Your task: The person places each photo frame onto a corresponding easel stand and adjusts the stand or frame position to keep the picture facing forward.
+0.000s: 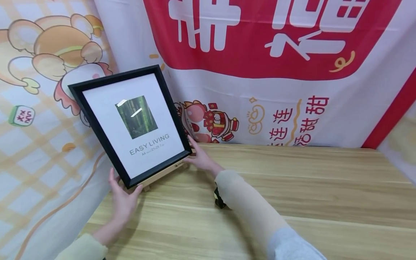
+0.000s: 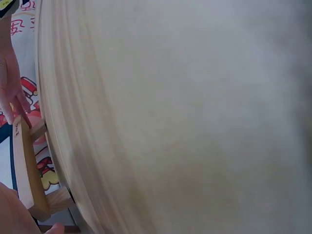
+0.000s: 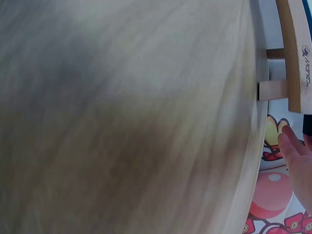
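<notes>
A black picture frame [image 1: 136,126] leans back on a small wooden easel [image 1: 162,175]; its white insert reads "EASY LIVING" beneath a green bamboo picture. At the frame's lower left corner is my left hand [image 1: 123,202], thumb near the easel's front ledge and fingers spread up beside the frame. Opposite it, my right hand [image 1: 203,159] touches the lower right corner, one finger extended up along the side. The left wrist view catches the ledge [image 2: 29,170] end-on, with the left hand overlapping its near end. Right fingers [image 3: 290,146] look straight beside the frame's corner in the right wrist view.
The easel stands towards the back left of the wood-grain table [image 1: 292,202]. Behind hangs a red and white printed cloth [image 1: 260,108]; a patterned cloth [image 1: 48,162] lines the left side. A black device [image 1: 219,198] shows under the right wrist.
</notes>
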`<state>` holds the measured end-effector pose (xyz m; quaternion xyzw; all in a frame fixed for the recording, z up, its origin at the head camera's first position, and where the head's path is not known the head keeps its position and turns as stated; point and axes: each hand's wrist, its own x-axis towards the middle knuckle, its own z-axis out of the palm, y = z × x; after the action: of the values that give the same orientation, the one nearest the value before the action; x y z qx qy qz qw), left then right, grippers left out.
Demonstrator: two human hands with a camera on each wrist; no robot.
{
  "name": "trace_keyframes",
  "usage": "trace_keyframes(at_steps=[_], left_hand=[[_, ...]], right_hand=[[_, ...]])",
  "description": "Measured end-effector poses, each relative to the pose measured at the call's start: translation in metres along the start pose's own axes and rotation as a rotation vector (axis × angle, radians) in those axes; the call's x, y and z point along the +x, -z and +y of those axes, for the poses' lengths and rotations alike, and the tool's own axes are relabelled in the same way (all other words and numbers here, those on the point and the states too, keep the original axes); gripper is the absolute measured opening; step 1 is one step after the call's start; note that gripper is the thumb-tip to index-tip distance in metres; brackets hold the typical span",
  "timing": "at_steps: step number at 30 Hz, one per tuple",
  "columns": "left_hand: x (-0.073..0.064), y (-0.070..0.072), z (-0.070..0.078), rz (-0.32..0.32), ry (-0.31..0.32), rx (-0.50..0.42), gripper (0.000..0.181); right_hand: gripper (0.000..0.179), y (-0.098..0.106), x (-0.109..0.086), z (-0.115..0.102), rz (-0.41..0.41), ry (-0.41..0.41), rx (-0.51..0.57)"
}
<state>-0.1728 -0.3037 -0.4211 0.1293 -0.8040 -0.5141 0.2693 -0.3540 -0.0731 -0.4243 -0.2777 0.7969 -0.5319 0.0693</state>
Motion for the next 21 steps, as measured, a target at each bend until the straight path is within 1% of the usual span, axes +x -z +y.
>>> trace_keyframes(at_steps=[5,8,11,13,18,21], left_hand=[[0.0019,-0.0064,-0.0001,0.009,-0.007,0.027,0.111],[0.0045,-0.0092,0.0001,0.009,-0.012,0.011,0.111],[0.0063,-0.0111,0.001,0.008,-0.013,-0.003,0.112],[0.0066,-0.0114,0.0017,0.006,-0.005,0.001,0.112],[0.0024,-0.0102,0.0018,-0.017,0.042,0.014,0.114],[-0.0016,-0.0099,0.0012,-0.04,0.061,0.013,0.115]], right_hand=[[0.101,-0.0026,-0.0014,-0.0034,0.031,0.022,-0.038],[0.1,-0.0027,-0.0012,-0.0057,0.045,0.047,-0.017],[0.1,-0.0024,-0.001,-0.0075,0.052,0.053,0.007],[0.101,-0.0024,-0.0013,-0.0075,0.054,0.046,0.009],[0.1,-0.0028,-0.004,-0.0045,0.037,0.014,-0.024],[0.1,-0.0025,-0.0071,-0.0019,0.027,0.021,-0.006]])
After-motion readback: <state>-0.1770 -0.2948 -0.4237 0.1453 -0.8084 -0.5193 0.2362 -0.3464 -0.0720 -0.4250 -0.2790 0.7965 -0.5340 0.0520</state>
